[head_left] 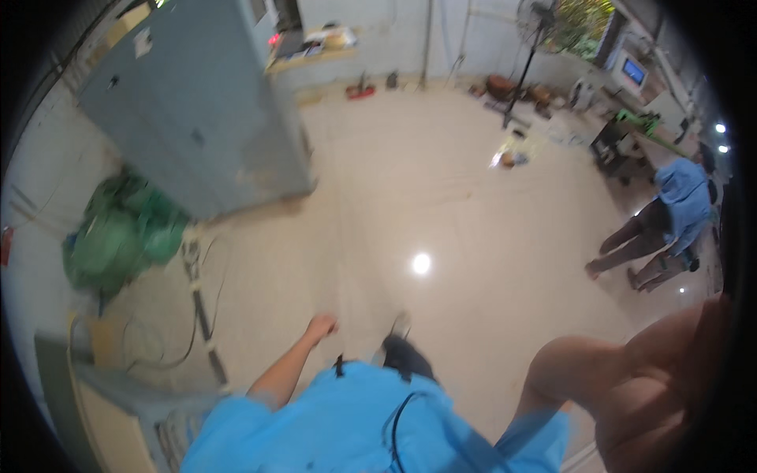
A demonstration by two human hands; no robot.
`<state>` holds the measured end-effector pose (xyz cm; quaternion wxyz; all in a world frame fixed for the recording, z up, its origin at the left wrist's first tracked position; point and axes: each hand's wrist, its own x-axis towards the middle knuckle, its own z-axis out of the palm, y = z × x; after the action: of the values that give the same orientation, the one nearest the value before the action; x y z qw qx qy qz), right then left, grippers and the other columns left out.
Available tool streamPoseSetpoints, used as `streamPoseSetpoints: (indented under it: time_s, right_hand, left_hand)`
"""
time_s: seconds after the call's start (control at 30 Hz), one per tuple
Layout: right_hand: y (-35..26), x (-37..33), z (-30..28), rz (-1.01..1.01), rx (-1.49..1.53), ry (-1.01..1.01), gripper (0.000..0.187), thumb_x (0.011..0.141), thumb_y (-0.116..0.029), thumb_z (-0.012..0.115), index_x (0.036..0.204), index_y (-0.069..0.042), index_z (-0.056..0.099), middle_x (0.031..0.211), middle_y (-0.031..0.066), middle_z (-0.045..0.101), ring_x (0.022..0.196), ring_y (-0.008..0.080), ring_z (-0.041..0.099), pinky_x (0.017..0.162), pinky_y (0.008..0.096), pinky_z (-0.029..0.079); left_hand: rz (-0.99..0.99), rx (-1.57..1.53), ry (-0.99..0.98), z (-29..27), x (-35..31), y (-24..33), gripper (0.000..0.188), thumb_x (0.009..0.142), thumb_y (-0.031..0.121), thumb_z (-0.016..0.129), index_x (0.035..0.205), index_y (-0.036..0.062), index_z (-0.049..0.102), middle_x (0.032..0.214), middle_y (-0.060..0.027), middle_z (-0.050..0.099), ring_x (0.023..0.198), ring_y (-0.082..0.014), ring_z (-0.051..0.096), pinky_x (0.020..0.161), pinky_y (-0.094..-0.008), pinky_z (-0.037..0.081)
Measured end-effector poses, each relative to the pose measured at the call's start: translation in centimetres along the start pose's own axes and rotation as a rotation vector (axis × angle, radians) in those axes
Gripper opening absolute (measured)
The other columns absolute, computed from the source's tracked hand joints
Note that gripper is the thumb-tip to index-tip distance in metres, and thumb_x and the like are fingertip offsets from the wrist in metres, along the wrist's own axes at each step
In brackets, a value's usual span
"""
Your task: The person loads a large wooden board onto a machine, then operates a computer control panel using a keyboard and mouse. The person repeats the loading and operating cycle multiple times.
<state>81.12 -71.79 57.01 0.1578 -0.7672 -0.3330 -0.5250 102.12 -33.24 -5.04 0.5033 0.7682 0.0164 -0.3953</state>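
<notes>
My left hand [322, 325] hangs low in front of my blue shirt [331, 426], over the tiled floor. Its fingers look loosely curled, and nothing shows in them. Large and blurred at the lower right, my right hand [650, 370] is raised close to the camera with the arm bent. The dark rim of the picture cuts it off, so its fingers and anything in them cannot be made out. One dark trouser leg and a shoe [401, 323] show below me on the floor.
A tall grey metal cabinet [197, 110] stands at the left, beside green bundled netting or sacking [126, 229]. A cable [203, 315] lies near it. Far right, people in blue shirts [682, 193] bend near a bench. A stand fan [524, 67] and scattered items line the back wall.
</notes>
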Motion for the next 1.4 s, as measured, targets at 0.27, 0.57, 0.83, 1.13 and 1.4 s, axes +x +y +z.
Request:
streamPoseSetpoints:
  time_s: [0.27, 0.57, 0.83, 1.13, 1.4]
  right_hand:
    - [26.3, -0.6, 3.5, 0.039, -0.140, 0.052, 0.044, 0.102, -0.025, 0.051, 0.130, 0.008, 0.058, 0.125, 0.0283, 0.064, 0.110, 0.0356, 0.065, 0.090, 0.0435, 0.054]
    - [50.2, 3.0, 17.3, 0.008, -0.022, 0.010, 0.041, 0.102, -0.022, 0.052, 0.129, 0.008, 0.059, 0.125, 0.0299, 0.064, 0.111, 0.0364, 0.066, 0.089, 0.0431, 0.056]
    - [71.5, 10.0, 30.8, -0.012, 0.068, 0.065, 0.039, 0.102, -0.019, 0.053, 0.127, 0.009, 0.061, 0.125, 0.0312, 0.064, 0.113, 0.0372, 0.067, 0.088, 0.0428, 0.057]
    - [95.3, 8.6, 59.2, 0.352, 0.539, 0.021, 0.032, 0.091, -0.008, 0.072, 0.122, 0.000, 0.067, 0.114, 0.0105, 0.071, 0.104, 0.0197, 0.065, 0.088, 0.0325, 0.051]
    - [113.9, 3.4, 86.8, 0.328, 0.516, -0.525, 0.060, 0.090, -0.034, 0.074, 0.136, 0.001, 0.056, 0.143, 0.0245, 0.053, 0.125, 0.0429, 0.055, 0.104, 0.0491, 0.045]
  left_hand:
    - [-0.259, -0.154, 0.160, 0.1, 10.6, 6.8, 0.023, 0.095, 0.018, 0.059, 0.096, -0.0015, 0.070, 0.084, -0.0130, 0.072, 0.073, -0.0193, 0.069, 0.064, -0.0336, 0.055]
    - [-0.570, -0.488, 0.449, -5.2, 24.6, 9.2, 0.020, 0.092, 0.016, 0.059, 0.090, 0.0001, 0.071, 0.081, -0.0143, 0.072, 0.073, -0.0248, 0.070, 0.061, -0.0368, 0.053]
    - [-0.021, -0.713, 0.745, -13.3, 46.6, 38.2, 0.032, 0.087, 0.002, 0.067, 0.120, -0.0014, 0.066, 0.100, -0.0095, 0.069, 0.087, -0.0215, 0.066, 0.075, -0.0341, 0.056]
    - [0.557, -1.269, 1.017, -24.1, 52.5, 67.2, 0.049, 0.109, 0.039, 0.041, 0.138, 0.0008, 0.050, 0.125, -0.0168, 0.060, 0.111, -0.0251, 0.062, 0.095, -0.0379, 0.052]
    - [0.670, -1.359, 1.419, -17.4, 53.4, 77.5, 0.042, 0.109, 0.035, 0.043, 0.133, 0.0016, 0.053, 0.121, -0.0093, 0.064, 0.111, -0.0190, 0.061, 0.099, -0.0344, 0.048]
